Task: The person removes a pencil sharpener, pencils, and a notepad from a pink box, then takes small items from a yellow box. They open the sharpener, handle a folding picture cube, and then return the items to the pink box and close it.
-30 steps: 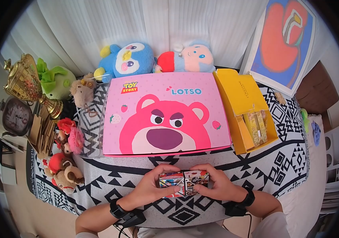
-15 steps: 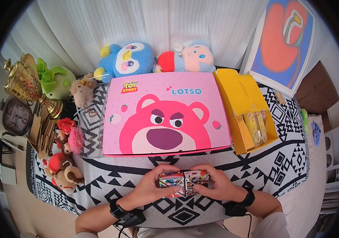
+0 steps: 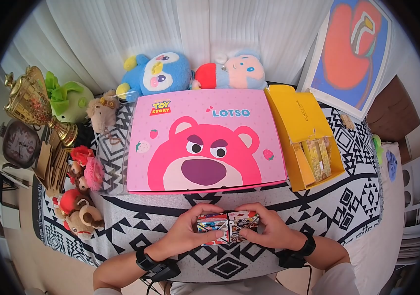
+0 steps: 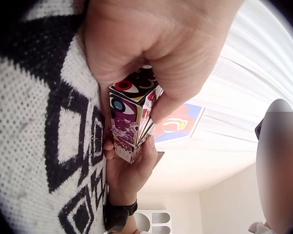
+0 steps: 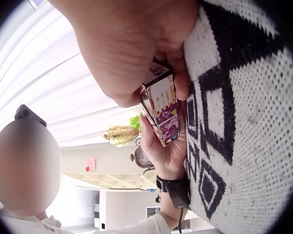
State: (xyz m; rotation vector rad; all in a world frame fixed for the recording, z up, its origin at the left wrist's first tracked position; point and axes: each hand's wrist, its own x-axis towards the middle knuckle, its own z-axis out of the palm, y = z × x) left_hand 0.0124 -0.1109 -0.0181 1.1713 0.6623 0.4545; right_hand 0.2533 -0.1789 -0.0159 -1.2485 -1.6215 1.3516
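A small oblong puzzle cube (image 3: 228, 221), printed with colourful pictures and crossed by slanting seams, lies low over the patterned cloth near its front edge. My left hand (image 3: 186, 230) grips its left end, thumb on the near face and fingers over the far side. The right hand (image 3: 275, 231) holds the other end the same way, both thumbs close to the middle seam. In the left wrist view the puzzle cube (image 4: 124, 114) shows printed eyes and a purple patch. White and purple faces of the puzzle cube (image 5: 163, 102) appear in the right wrist view.
Behind the hands lies a large pink Lotso box (image 3: 205, 142), with an open yellow box (image 3: 301, 110) to its right. Plush toys (image 3: 168, 73) sit at the back. On the left stand a gold trophy (image 3: 33, 103), a clock (image 3: 20, 145) and small stuffed animals (image 3: 79, 214).
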